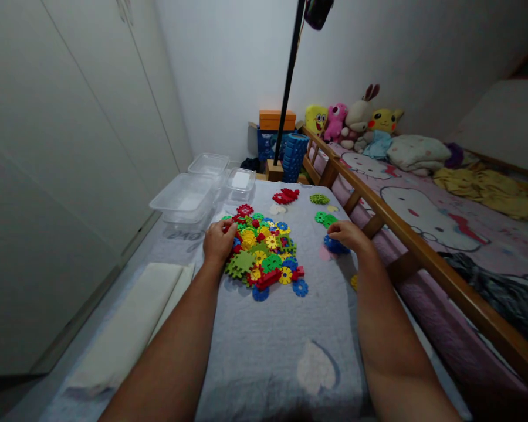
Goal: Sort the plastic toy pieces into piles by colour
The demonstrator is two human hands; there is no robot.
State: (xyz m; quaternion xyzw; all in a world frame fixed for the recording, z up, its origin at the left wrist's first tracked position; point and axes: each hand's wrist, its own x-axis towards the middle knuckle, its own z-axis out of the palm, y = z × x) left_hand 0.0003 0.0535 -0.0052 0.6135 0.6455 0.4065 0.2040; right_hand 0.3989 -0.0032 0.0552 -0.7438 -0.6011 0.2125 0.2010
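A mixed heap of plastic building pieces (259, 249) lies on the cloth-covered table, with notched discs, square plates and red blocks in yellow, green, blue and red. At the heap's left edge, my left hand (219, 240) has its fingers curled in among red pieces; what they hold is hidden. My right hand (349, 235) is on the right, its fingers pinched at a small pile of blue notched discs (337, 245). Just beyond it are green discs (325, 220). Farther back sit a red group (286, 196) and an olive-green group (319, 199) of pieces.
Several clear plastic containers (185, 196) stand at the back left. A folded cream cloth (127, 316) lies left of my left forearm. Along the right side runs a wooden bed rail (378, 214). A black pole (287, 88) rises behind the table.
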